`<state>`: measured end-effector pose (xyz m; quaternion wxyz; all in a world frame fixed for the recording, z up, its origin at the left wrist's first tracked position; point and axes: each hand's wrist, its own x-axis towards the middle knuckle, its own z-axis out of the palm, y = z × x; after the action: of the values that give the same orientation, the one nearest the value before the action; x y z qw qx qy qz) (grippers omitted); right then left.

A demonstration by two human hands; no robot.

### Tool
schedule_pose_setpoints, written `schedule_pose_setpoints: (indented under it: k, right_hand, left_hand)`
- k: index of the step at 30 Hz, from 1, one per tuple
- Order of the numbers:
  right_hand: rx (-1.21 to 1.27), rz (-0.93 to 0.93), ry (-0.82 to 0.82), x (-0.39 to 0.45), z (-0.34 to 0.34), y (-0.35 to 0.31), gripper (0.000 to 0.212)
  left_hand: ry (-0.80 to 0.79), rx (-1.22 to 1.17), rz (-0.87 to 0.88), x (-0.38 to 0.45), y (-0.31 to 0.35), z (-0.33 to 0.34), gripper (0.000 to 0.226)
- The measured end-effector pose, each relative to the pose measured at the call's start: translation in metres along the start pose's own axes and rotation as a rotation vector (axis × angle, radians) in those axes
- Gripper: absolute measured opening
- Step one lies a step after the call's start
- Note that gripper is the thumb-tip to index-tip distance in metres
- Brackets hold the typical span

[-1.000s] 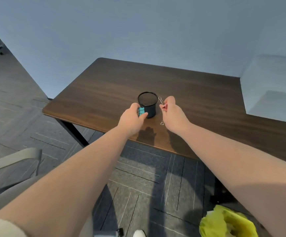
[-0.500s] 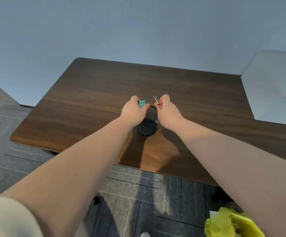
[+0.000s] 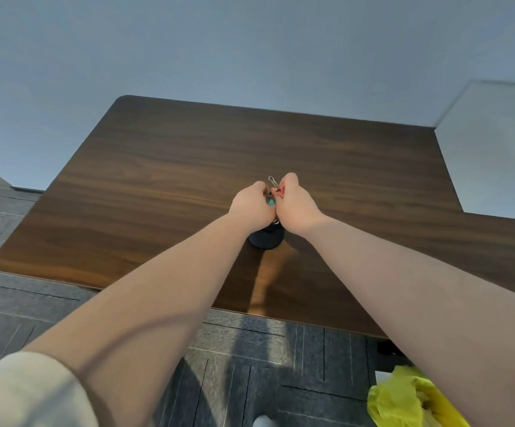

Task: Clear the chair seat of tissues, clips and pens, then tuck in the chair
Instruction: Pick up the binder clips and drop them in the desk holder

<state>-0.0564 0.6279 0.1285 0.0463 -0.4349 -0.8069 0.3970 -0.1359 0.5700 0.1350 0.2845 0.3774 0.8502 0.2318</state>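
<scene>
Both hands together above small black cylindrical pen cup [image 3: 266, 238] on dark walnut-veneer desk [image 3: 163, 186]. Left hand [image 3: 251, 204]: grip pinching teal binder clip [image 3: 271, 202]. Right hand [image 3: 296, 201]: grip pinching red binder clip [image 3: 279, 190], wire handle poking up. Knuckles touching. Yellow-green plastic bag [image 3: 404, 399] on grey carpet-tile floor [image 3: 250, 365], lower right.

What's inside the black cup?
Can't tell. Both hands, left with a teal clip, right with a red clip, cover the cup's opening.
</scene>
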Motion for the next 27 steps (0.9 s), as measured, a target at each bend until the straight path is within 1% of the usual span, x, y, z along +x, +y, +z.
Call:
schedule_pose_setpoints:
  k: [5,9,12,15,19,24,27]
  right_hand:
    - [-0.031,0.0,-0.015,0.004,0.003,-0.001,0.01]
    - [-0.079,0.005,-0.022,0.005,0.005,-0.003,0.01]
    - [-0.107,0.025,-0.014,0.006,0.006,-0.006,0.012]
    - [-0.14,0.032,-0.023,0.009,0.007,-0.007,0.009]
    - [-0.2,0.019,-0.055,0.009,0.01,-0.01,0.023]
    - [-0.248,-0.001,-0.028,0.008,0.006,-0.01,0.031]
    - [-0.295,-0.022,0.007,0.004,0.003,-0.009,0.028]
  left_hand:
    - [-0.012,0.0,0.031,0.0,-0.004,-0.006,0.041]
    - [-0.061,-0.005,0.058,-0.002,-0.006,-0.013,0.047]
    - [-0.104,0.034,0.061,-0.001,-0.006,-0.019,0.053]
    - [-0.132,0.063,0.07,0.001,-0.007,-0.023,0.056]
    - [-0.106,0.17,0.125,0.002,-0.008,-0.026,0.055]
    - [-0.096,0.254,0.151,0.004,-0.013,-0.03,0.057]
    - [-0.071,0.283,0.182,0.002,-0.017,-0.031,0.053]
